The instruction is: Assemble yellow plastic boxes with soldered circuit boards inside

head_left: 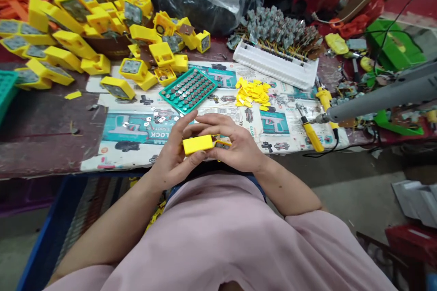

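Both hands sit at the near edge of the desk (44,145), the left hand (172,157) and right hand (235,143) closed around a yellow case (198,144). Directly ahead, the printed paper (136,127) lies mostly flat and open, with only small loose discs (153,119) scattered on it. Further forward, a green tray of button cells (188,90) blocks the middle. Just to its right lies a heap of small yellow clips (252,93), and behind that a long white rack (276,66). The far left is crowded by a pile of yellow housings (85,32). To the right, a yellow screwdriver (310,129) and a grey tool (385,95) cross the path. The bare dark desk on the near left is open.
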Motion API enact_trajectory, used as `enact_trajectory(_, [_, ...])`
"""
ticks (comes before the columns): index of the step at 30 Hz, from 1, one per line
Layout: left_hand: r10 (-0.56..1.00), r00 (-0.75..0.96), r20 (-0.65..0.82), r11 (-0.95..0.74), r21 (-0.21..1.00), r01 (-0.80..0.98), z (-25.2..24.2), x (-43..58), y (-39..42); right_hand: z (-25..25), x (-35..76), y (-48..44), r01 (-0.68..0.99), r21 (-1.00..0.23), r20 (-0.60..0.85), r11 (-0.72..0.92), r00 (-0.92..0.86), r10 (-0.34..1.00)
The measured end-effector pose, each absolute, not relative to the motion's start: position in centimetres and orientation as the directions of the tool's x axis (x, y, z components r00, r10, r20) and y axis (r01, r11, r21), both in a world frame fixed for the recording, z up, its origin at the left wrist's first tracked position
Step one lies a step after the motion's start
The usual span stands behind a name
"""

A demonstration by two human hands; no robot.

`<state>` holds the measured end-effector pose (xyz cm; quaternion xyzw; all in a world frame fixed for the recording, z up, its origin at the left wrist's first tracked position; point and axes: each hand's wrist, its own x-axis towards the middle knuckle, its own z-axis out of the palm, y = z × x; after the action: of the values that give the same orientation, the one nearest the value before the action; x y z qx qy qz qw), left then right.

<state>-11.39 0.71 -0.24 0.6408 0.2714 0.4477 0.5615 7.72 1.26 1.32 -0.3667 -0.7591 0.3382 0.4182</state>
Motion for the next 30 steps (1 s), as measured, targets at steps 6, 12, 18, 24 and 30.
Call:
enact_trajectory(6, [0.845,0.454,0.283,-0.262,0.959,-0.110,-0.7,-11.4,1.0,0.6,7.9,1.4,0.266,-0.789,0.443,0.553,-0.377,0.813])
enact_trajectory(12, [0.837,0.448,0.315,-0.288,0.949,-0.130,-0.7,-11.0,1.4,0.8,8.3,1.5,0.329,-0.753,0.442,0.571,-0.391,0.808])
enact_trajectory(18, [0.787,0.429,0.443,-0.400,0.896,-0.192,-0.8,-10.6,1.5,1.0,9.0,0.3,0.494,-0.509,0.595,0.705,-0.390,0.703])
enact_trajectory(24, [0.935,0.330,0.126,-0.046,0.969,-0.241,-0.3,-10.8,1.0,0.1,9.2,0.4,0.536,-0.360,0.718,0.763,-0.363,0.594])
enact_trajectory(30, [0.846,0.345,-0.406,0.531,0.580,-0.618,1.4,-10.1,2.1,0.6,8.1,1.2,0.447,-0.720,0.495,0.530,-0.205,0.845])
